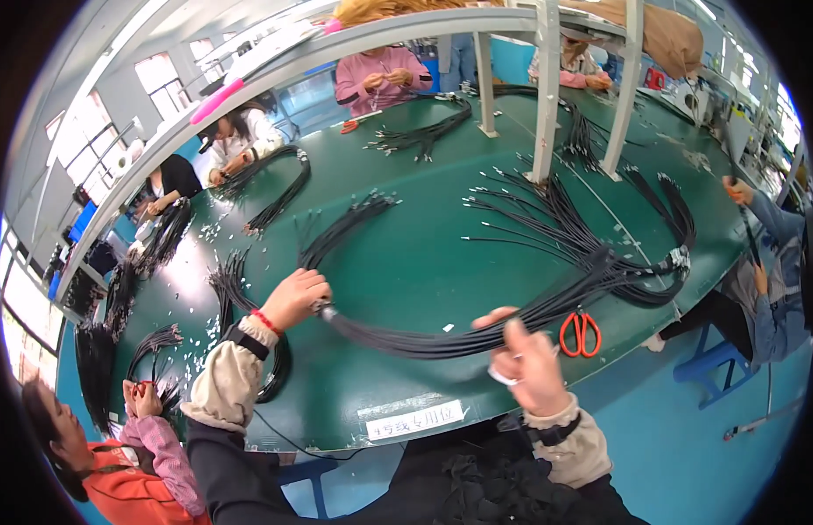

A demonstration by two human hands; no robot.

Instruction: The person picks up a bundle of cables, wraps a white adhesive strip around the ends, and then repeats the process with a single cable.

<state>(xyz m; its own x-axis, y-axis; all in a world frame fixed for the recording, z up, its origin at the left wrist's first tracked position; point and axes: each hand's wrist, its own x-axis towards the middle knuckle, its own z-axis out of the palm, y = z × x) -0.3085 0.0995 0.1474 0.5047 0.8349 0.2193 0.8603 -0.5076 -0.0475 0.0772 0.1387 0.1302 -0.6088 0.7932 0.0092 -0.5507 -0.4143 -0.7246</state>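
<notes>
A long bundle of black cables (406, 343) curves across the green table in front of me. My left hand (294, 299) is closed around its left part, where a whitish band shows just beside the fist. Beyond that fist, the cable ends with small pale tips fan out toward the back. My right hand (527, 363) is at the bundle's near side, slightly blurred, thumb and forefinger apart, with something white around a finger. Whether it touches the cables I cannot tell. Red-handled scissors (581, 334) lie just right of it.
Another cable bundle (665, 278) lies at the right, its loose ends spreading behind mine. More bundles (280, 188) and white scraps cover the table's left side. Metal shelf posts (546, 96) stand on the table (380, 262). Several people work around it; a blue stool (713, 367) stands at right.
</notes>
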